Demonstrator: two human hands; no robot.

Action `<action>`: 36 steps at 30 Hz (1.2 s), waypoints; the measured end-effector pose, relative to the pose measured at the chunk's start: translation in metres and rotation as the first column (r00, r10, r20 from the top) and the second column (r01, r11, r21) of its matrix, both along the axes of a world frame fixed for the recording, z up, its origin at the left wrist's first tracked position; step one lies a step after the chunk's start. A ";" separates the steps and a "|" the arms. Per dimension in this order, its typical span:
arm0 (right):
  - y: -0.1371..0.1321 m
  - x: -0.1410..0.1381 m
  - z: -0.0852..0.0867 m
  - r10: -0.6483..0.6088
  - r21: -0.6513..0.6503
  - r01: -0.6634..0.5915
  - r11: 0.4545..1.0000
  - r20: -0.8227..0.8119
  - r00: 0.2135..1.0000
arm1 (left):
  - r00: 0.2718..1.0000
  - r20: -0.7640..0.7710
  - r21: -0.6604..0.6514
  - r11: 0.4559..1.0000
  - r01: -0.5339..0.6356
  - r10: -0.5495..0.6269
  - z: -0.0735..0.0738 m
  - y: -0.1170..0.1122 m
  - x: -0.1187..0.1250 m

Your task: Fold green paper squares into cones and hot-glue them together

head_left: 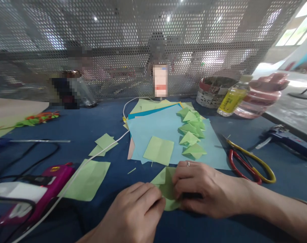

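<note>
Between my hands is a light green paper square (pixel 163 179), partly folded and partly covered by fingers. My left hand (pixel 133 207) has its fingers closed on the sheet's left edge. My right hand (pixel 202 189), a ring on one finger, is closed on its right side. Just beyond, a flat green square (pixel 158 150) lies on light blue paper (pixel 153 128). A column of folded green paper pieces (pixel 192 133) stands on the right part of that blue paper. More green squares (pixel 88 179) lie to the left on the dark blue tabletop (pixel 74 126).
Scissors (pixel 249 165) and a blue glue gun (pixel 292 138) lie at right. Behind them stand a yellow-labelled bottle (pixel 234 96), a pink container (pixel 259 96) and a round basket (pixel 214 92). A white cable (pixel 110 146) crosses toward a magenta power strip (pixel 52 184). Perforated mesh (pixel 123 44) closes the back.
</note>
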State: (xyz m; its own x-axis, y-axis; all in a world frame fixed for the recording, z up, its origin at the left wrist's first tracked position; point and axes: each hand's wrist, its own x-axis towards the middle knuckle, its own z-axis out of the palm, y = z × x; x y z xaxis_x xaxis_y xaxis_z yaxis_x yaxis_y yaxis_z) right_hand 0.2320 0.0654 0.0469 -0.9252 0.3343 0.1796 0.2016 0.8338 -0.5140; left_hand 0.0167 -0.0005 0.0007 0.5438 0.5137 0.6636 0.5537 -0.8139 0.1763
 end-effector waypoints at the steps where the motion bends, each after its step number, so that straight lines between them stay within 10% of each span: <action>1: 0.001 0.000 0.000 -0.008 -0.030 0.008 1.000 -0.004 1.000 | 1.000 0.007 0.004 1.000 0.003 -0.003 -0.001 0.000 0.000; 16: -0.016 -0.013 -0.007 -0.390 -0.098 0.398 0.912 0.094 0.916 | 1.000 0.015 0.079 0.997 -0.012 0.011 -0.007 -0.002 0.001; 36: -0.017 -0.015 -0.011 -0.494 -0.072 0.506 0.860 0.135 0.859 | 0.996 -0.072 0.029 0.998 -0.054 0.056 0.008 -0.002 0.006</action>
